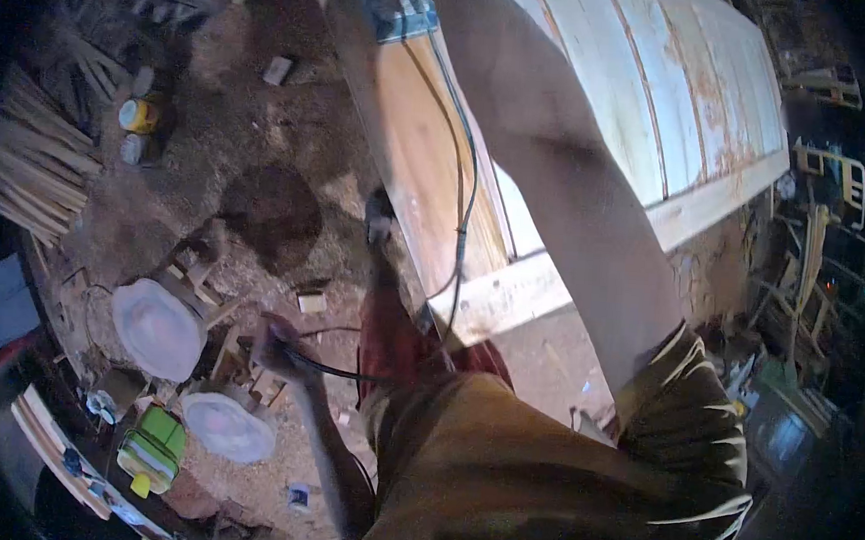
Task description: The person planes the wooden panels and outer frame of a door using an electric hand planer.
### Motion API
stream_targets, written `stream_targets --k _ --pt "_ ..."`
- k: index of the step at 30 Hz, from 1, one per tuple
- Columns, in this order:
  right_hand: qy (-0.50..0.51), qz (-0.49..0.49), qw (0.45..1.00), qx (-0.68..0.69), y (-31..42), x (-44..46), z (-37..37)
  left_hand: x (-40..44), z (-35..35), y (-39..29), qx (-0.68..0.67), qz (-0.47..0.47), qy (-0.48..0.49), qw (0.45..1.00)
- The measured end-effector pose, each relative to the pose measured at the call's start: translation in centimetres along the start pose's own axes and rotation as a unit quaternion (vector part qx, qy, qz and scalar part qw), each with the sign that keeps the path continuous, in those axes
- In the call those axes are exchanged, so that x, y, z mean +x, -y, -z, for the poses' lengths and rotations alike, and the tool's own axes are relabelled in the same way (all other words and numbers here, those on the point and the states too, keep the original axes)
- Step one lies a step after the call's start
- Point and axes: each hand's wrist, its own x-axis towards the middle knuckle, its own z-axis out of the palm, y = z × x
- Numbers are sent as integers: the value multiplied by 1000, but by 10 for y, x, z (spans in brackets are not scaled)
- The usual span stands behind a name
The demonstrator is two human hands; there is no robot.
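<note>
Low on the left, my left hand [279,348] is closed around a dark power cable [345,372]. From there the cable crosses in front of my legs and runs up over the wood to a blue-grey power tool [399,9], whose exact kind I cannot make out. The tool rests on a reddish board at the near edge of a large wooden panel [627,73]. My right forearm stretches over the panel toward the tool and leaves the view at the top, so the right hand is hidden.
On the floor to the left stand two pale round-topped pieces [158,329], a green container [153,443] and a yellow tin [137,116]. Wood strips [33,172] are piled at far left. More timber [812,261] and a yellow metal frame [840,178] are at the right.
</note>
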Motion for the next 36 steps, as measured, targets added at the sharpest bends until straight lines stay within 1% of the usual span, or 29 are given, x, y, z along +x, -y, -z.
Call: stream_targets --k 1,4,5,7,8,9,10,11,12,13,14,15,16,18,19,20,23,25,26,27,28,29,31,32,33,35,36 --pt "-3 3 1000 1 -4 -19 4 -3 4 -6 -26 2 -8 1000" --pt "-22 21 999 32 -23 -88 22 -1 17 -45 -24 62 13 998" --pt "-38 51 996 57 -32 -119 28 0 17 -56 -24 78 15 997" --pt "-71 107 985 117 -57 -206 44 -11 7 -48 -66 98 19 993" --pt "-12 -62 994 84 -70 -262 57 -18 -6 -52 -115 63 58 990" --pt "-108 68 979 157 -76 -322 67 -24 -18 -57 -166 32 100 981" --pt "8 -148 979 137 -57 -374 105 -25 -35 -86 -138 -51 181 972" --pt "-8 -111 982 151 -81 -418 112 -25 -50 -115 -121 -135 256 950" --pt "17 -171 978 119 -86 -463 125 -29 -57 -135 -12 -226 330 916" --pt "38 -245 959 141 -92 -497 141 -43 -63 -148 -5 -250 389 887" --pt "52 -245 964 86 -93 -532 159 -60 -69 -158 2 -269 445 854" --pt "79 -277 954 86 -96 -560 168 -75 -72 -166 3 -247 517 819" --pt "77 -273 953 105 -105 -585 178 -91 -74 -172 72 -274 557 780" --pt "64 -255 956 130 -120 -620 186 -124 -74 -165 92 -305 571 756" --pt "52 -238 958 150 -125 -629 187 -133 -69 -164 103 -314 576 747" --pt "32 -226 967 111 -128 -635 185 -138 -64 -164 103 -316 580 744" --pt "46 -242 962 117 -132 -623 176 -137 -50 -162 145 -323 544 761" --pt "50 -246 961 114 -124 -598 170 -130 -36 -149 125 -288 474 822" --pt "53 -250 961 109 -118 -580 166 -127 -32 -138 110 -280 429 852" --pt "54 -248 962 104 -112 -559 161 -121 -23 -130 126 -258 412 865" --pt "29 -202 975 83 -112 -541 148 -113 -18 -125 115 -234 391 883" --pt "28 -191 978 82 -109 -526 142 -105 -11 -119 103 -209 371 899" --pt "4 -137 987 80 -104 -487 136 -96 1 -97 93 -209 305 924" --pt "29 -163 983 77 -98 -463 133 -92 9 -94 134 -154 303 931" --pt "29 -155 985 75 -92 -437 125 -88 14 -88 131 -155 296 933" --pt "-5 -159 982 104 -76 -379 104 -83 17 -65 126 -101 262 951" --pt "-22 -115 987 111 -70 -346 93 -81 15 -56 125 -103 252 954"
